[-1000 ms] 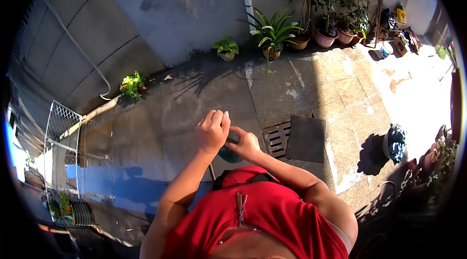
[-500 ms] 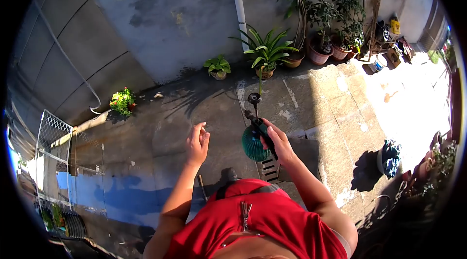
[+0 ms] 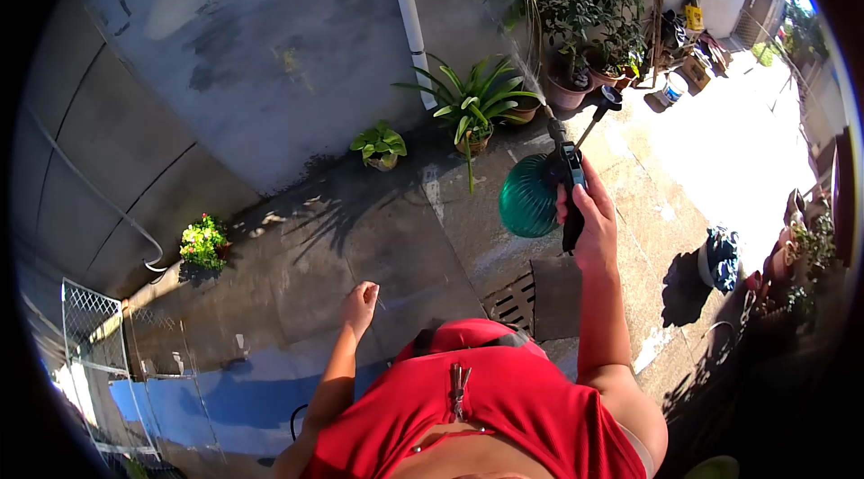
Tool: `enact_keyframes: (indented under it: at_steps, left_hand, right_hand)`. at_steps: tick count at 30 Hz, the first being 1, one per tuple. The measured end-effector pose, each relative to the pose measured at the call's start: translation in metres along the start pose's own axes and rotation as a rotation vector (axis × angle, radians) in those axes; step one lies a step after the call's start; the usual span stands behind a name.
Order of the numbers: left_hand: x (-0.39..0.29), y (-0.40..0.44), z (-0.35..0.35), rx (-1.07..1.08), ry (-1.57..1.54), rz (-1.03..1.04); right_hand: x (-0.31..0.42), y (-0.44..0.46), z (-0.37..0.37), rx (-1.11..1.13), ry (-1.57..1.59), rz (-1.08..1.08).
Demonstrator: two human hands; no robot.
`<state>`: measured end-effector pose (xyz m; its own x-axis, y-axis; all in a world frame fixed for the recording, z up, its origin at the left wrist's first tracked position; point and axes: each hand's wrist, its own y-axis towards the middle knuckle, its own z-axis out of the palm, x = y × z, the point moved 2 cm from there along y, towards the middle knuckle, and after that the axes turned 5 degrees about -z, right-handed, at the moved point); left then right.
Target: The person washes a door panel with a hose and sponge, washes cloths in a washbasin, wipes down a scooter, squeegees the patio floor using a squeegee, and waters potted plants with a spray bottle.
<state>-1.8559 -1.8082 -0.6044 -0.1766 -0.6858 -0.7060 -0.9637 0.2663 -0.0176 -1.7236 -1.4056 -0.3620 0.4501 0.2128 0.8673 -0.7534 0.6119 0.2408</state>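
In my right hand (image 3: 594,214) is a green ribbed spray bottle (image 3: 526,196) with a black pump head. My fingers wrap around its handle, and the bottle is held out in front, tilted. A fine mist leaves the nozzle (image 3: 555,128) toward the potted plants by the wall. The nearest of these are a long-leaved plant (image 3: 477,101) and a tall plant in a pink pot (image 3: 569,92). My left hand (image 3: 360,306) hangs low over the paving with its fingers curled in, and nothing shows in it.
A small leafy plant (image 3: 380,144) and a yellow-flowered plant (image 3: 203,241) stand along the wall. A drain grate (image 3: 515,301) lies in the paving below the bottle. At right are a blue-patterned container (image 3: 720,260) and more plants; a white mesh frame (image 3: 93,326) stands at left.
My right hand has moved forward and right with the spray bottle, and mist now comes from its nozzle. My left hand has dropped lower, its fingers curling in. The view has shifted slightly.
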Motion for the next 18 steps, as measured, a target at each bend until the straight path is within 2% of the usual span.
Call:
enact_keyframes:
  at_steps: [5, 6, 10, 13, 16, 18]
  left_hand:
    - [-0.021, 0.059, 0.015, -0.005, 0.009, 0.176]
    - [-0.011, 0.067, 0.027, 0.062, -0.041, 0.068]
    - [0.003, 0.079, 0.052, 0.162, 0.004, 0.004]
    - [0.021, 0.091, 0.070, 0.148, -0.056, 0.006]
    - [0.028, 0.113, 0.080, 0.225, -0.273, -0.252]
    - [0.015, 0.134, 0.092, 0.304, -0.461, -0.313]
  right_hand:
    - [-0.011, 0.027, 0.018, -0.092, -0.036, -0.015]
    - [-0.013, 0.033, 0.021, -0.104, -0.042, -0.013]
    - [-0.015, 0.056, 0.023, -0.132, -0.063, -0.015]
    - [-0.018, 0.083, 0.018, -0.122, -0.061, -0.016]
    - [-0.019, 0.114, 0.012, -0.081, -0.054, -0.023]
    - [-0.017, 0.136, 0.009, -0.036, -0.055, -0.029]
